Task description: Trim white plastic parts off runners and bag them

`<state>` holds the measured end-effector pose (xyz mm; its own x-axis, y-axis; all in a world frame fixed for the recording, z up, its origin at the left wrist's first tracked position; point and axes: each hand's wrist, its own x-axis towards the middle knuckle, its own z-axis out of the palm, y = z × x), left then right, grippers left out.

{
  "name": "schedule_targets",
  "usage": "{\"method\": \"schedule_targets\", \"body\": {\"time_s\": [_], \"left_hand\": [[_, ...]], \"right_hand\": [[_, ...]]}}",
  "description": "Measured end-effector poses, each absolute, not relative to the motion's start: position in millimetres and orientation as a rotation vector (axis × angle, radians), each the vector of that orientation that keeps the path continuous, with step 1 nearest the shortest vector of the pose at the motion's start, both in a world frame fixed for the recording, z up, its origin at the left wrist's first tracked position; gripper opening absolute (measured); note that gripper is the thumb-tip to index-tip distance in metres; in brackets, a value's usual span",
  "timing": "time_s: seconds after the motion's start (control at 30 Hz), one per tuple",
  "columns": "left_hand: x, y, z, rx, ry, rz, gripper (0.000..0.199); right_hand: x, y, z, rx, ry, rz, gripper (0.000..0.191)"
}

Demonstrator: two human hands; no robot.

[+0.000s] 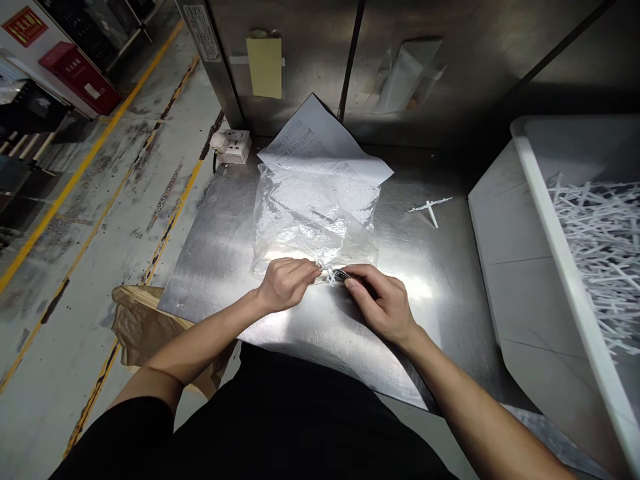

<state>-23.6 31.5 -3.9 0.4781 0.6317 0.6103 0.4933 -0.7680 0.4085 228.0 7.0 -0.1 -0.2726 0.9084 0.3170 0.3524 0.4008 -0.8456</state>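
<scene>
White branched plastic piece (331,276), near the front of the clear bag (313,213): the left hand (286,283) pinches it, while the right hand (383,303) grasps a slim dark tool (342,274) (type unclear). Ideally, steady the piece and guide the tool lightly.

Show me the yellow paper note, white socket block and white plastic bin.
Yellow paper note (265,68), head view: middle of its face.
White socket block (239,146), head view: its socket face.
White plastic bin (517,247), head view: outer side wall.
</scene>
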Motion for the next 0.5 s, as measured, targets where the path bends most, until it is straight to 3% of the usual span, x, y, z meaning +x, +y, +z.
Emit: {"method": "schedule_targets", "body": {"time_s": [0.5], "left_hand": [[-23.6,31.8,-9.2,2.499,1.069,1.183,0.024]], "right_hand": [[228.1,3.7,1.4,-1.093,-1.777,0.895,0.018]]}}
